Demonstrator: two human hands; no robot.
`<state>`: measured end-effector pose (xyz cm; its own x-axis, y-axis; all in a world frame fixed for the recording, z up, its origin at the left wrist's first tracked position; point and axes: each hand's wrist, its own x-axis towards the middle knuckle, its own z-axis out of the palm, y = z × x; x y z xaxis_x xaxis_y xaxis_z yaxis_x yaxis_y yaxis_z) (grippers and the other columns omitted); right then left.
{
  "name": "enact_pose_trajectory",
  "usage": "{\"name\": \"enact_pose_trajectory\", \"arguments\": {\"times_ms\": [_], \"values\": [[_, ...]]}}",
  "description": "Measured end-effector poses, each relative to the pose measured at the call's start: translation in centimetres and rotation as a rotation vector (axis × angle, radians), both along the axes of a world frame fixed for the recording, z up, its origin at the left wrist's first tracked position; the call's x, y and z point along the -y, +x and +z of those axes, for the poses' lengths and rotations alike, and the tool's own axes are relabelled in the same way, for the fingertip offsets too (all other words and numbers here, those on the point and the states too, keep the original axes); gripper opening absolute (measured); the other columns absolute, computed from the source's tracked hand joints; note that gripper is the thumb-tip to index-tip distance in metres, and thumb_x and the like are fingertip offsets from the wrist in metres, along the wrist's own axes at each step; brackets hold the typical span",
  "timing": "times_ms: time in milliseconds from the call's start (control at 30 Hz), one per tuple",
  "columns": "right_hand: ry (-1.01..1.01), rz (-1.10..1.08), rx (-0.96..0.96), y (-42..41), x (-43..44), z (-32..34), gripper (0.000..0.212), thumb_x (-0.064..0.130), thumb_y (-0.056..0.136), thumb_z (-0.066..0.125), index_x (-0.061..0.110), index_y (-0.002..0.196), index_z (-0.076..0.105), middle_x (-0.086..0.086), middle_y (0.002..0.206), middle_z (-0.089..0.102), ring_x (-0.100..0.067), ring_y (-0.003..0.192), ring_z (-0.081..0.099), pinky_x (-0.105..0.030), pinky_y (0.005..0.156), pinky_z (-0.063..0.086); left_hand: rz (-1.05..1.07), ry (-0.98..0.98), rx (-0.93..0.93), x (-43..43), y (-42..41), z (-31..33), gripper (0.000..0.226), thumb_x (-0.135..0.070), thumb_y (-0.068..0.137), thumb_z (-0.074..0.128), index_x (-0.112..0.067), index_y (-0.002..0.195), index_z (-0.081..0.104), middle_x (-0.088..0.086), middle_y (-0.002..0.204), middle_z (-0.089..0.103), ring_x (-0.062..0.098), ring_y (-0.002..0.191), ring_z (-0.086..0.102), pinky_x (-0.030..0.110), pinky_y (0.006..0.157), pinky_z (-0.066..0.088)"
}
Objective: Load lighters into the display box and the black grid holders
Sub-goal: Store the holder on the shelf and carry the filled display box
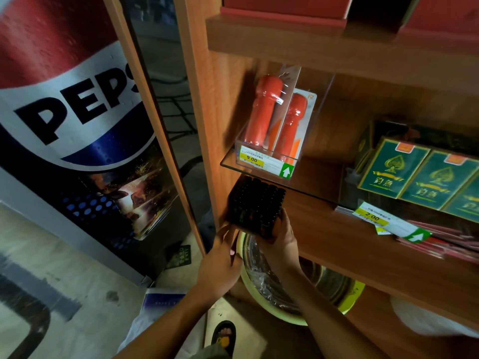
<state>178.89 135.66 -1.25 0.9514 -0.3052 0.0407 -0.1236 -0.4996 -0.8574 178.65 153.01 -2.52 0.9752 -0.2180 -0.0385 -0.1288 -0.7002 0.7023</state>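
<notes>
as right hand (281,238) grips holder (255,206), under shelf (311,194)

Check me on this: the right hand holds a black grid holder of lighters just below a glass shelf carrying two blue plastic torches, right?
Not quite: the head view shows the two plastic torches are orange-red, not blue. Otherwise yes: the right hand holds the black grid holder of lighters just below the glass shelf.

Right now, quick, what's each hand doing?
Left hand: touches the black grid holder at its lower-left corner; grip unclear.
Right hand: grips that holder's lower-right side.
</notes>
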Motion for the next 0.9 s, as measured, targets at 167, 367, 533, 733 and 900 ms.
{"name": "enact_pose_trajectory", "arguments": {"times_ms": [167,367,533,733,900], "values": [[0.015,0.049,-0.067,-0.8,0.9,0.3,0.088,0.024,0.081,0.073,0.036,0.155,0.027,0.005,0.138,0.052,-0.021,0.122,0.056,-0.043,0.095,0.057,-0.019,0.039,0.012,0.4,-1.3,0.8,0.073,-0.025,0.098,0.055,-0.051,0.150,0.011,-0.009,0.148,0.032,0.008,0.068,0.060,0.018,0.057,0.046],[-0.075,0.113,-0.172,-3.5,2.7,0.6,0.090,0.027,0.091,0.074,0.019,0.161,0.018,-0.004,0.150,0.043,-0.028,0.145,0.033,-0.033,0.112,0.036,-0.029,0.151,0.074,0.7,-3.9,1.3,0.060,-0.038,0.101,0.050,-0.037,0.153,0.018,-0.010,0.155,0.028,0.009,0.105,0.063,0.024,0.074,0.053],[-0.110,0.087,-0.183,-6.5,3.9,1.7,0.075,0.030,0.095,0.071,0.024,0.157,0.029,0.000,0.146,0.041,-0.012,0.126,0.042,-0.022,0.094,0.037,-0.064,0.225,0.138,0.6,-5.8,1.8,0.063,-0.043,0.101,0.051,-0.036,0.156,0.020,-0.010,0.159,0.026,0.012,0.113,0.062,0.023,0.079,0.055],[-0.155,0.031,-0.231,-11.1,4.7,3.4,0.070,0.044,0.088,0.069,0.041,0.149,0.035,0.004,0.152,0.035,-0.023,0.137,0.044,-0.031,0.094,0.047,-0.215,0.284,0.253,0.0,-7.0,2.4,0.069,-0.047,0.098,0.053,-0.035,0.157,0.019,-0.005,0.163,0.024,0.022,0.130,0.053,0.036,0.095,0.055],[-0.182,-0.022,-0.239,-17.0,4.5,5.1,0.067,0.048,0.089,0.069,0.040,0.148,0.038,0.005,0.155,0.027,-0.024,0.136,0.048,-0.039,0.112,0.045,-0.363,0.333,0.327,-0.5,-9.9,3.1,0.074,-0.051,0.099,0.050,-0.030,0.162,0.017,0.000,0.167,0.020,0.024,0.153,0.025,0.043,0.119,0.036]]}}
